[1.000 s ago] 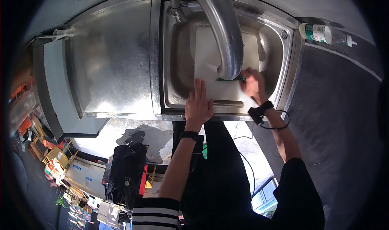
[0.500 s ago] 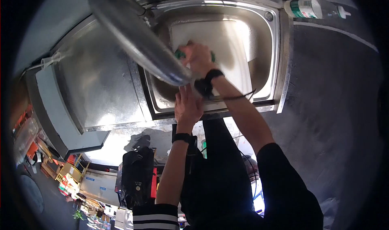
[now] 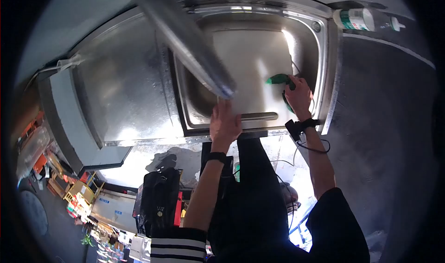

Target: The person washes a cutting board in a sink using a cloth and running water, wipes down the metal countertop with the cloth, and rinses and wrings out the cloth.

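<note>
Right grip (image 3: 299,96) curled round green object (image 3: 278,79); left grip (image 3: 225,124) palm-down.

Honestly can't make out a single word here. Bottle (image 3: 369,21) on the far right has a green-and-white label (image 3: 355,20) with reddish print, way too tiny. Black bag (image 3: 159,196), near left: small pale markings, unreadable. Same with two blue stickers (image 3: 118,212) on the pale panel (image 3: 111,206) left of it.

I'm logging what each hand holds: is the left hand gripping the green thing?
No, the right hand grips the green thing, while the left hand is apart from it.
</note>
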Demonstrator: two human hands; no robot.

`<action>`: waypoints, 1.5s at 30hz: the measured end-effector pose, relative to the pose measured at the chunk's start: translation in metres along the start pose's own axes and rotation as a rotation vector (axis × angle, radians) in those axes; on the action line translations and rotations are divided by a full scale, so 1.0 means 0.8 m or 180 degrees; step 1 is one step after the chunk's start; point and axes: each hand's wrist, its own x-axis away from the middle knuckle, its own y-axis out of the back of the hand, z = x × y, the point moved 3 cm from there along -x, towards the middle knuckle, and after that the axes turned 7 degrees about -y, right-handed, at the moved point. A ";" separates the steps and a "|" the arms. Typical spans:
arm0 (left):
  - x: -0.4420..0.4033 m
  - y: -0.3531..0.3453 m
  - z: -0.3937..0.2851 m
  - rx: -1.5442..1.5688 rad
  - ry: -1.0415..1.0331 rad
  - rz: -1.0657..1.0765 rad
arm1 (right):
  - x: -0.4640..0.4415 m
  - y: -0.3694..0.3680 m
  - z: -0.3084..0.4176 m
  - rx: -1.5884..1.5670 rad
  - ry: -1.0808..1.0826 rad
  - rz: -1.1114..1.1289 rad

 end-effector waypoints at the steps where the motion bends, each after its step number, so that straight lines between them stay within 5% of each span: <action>1: -0.002 0.004 -0.002 0.0065 0.0088 0.0095 | -0.008 0.001 0.019 -0.0029 -0.0040 0.0034; 8: -0.001 0.007 0.003 0.0316 0.0220 0.0108 | -0.050 -0.069 0.178 -0.0623 0.0480 0.0806; 13: 0.000 0.004 0.006 0.0236 0.0185 0.0437 | 0.022 -0.120 0.196 -0.0866 0.1831 0.0706; 17: 0.000 0.004 0.006 0.0255 0.0130 0.0359 | 0.055 -0.037 0.145 -0.0304 0.1577 0.1560; 23: 0.003 0.002 0.011 0.0294 0.0123 0.0166 | 0.003 -0.020 -0.004 0.0083 0.0843 0.0143; 28: 0.003 0.003 0.010 0.0312 0.0136 0.0079 | -0.105 -0.085 0.030 0.0379 0.0992 -0.0299; 29: 0.004 0.004 0.009 0.0306 0.0135 0.0062 | -0.128 -0.096 0.064 0.0315 0.0378 0.0261; 31: 0.007 0.005 0.010 0.0306 0.0155 0.0064 | -0.147 -0.116 0.113 0.0155 0.0324 0.0767; 34: 0.005 0.006 0.010 0.0364 0.0184 0.0119 | -0.107 -0.125 0.218 -0.0964 0.1137 0.0980; 36: 0.004 0.005 0.009 0.0466 0.0275 0.0181 | -0.065 -0.099 0.272 -0.0545 0.1167 0.1316; 45: 0.011 0.009 0.014 0.0473 0.0112 -0.0292 | 0.000 -0.074 0.209 -0.1671 0.2517 0.1709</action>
